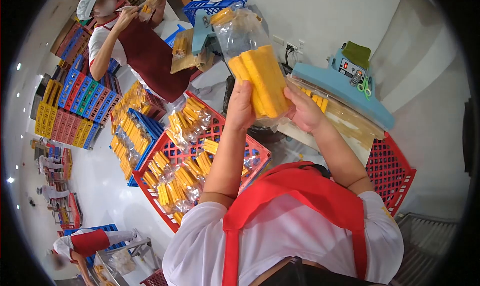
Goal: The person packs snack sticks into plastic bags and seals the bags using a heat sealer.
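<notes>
A clear plastic bag (pixel 244 33) packed with thick yellow sticks (pixel 260 81) is held up in front of me. My left hand (pixel 241 107) is closed on its left side near the lower end, with the thumb against the sticks. On the opposite side my right hand (pixel 304 108) grips the bag's lower right edge. The bag's upper part stands loose above the sticks, with something yellow at its top. Fingers behind the bag are hidden.
A blue sealing machine (pixel 345 91) with green scissors (pixel 365 87) stands right, beside a board (pixel 350 123) and more yellow sticks. Filled bags lie in a red crate (pixel 255 145) at left. A co-worker in a maroon apron (pixel 155 61) handles a bag; stacked crates (pixel 82 93) stand behind.
</notes>
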### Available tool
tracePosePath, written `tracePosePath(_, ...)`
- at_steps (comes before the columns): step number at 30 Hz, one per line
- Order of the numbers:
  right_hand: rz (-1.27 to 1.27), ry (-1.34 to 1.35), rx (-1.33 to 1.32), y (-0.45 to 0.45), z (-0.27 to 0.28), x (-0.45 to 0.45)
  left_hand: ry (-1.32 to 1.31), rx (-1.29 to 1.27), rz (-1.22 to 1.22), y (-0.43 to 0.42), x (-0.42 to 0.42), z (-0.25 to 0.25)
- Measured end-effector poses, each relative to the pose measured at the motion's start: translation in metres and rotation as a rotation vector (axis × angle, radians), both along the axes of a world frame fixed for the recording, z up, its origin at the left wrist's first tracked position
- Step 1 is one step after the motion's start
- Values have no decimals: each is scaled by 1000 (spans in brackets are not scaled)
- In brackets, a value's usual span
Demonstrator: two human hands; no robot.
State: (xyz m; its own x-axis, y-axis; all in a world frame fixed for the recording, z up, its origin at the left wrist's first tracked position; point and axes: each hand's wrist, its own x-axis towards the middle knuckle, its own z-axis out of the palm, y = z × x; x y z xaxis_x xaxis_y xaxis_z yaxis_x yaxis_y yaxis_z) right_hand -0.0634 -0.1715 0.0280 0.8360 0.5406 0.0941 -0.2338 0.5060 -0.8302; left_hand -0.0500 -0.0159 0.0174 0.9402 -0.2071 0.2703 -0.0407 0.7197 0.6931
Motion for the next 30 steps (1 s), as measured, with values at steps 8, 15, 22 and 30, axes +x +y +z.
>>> tracePosePath(8,79,243,332,3,-39,12,-13,194,56,-9,-14,15)
tracePosePath(15,170,230,459,1,-57,10,-65,357,147,-18,-15,8)
tracePosePath(22,114,206,480,-4,-65,9,-263,646,312,-21,-15,3)
tracePosePath(30,-442,-929,-828,-13,31,9,12,129,218,-8,2,21)
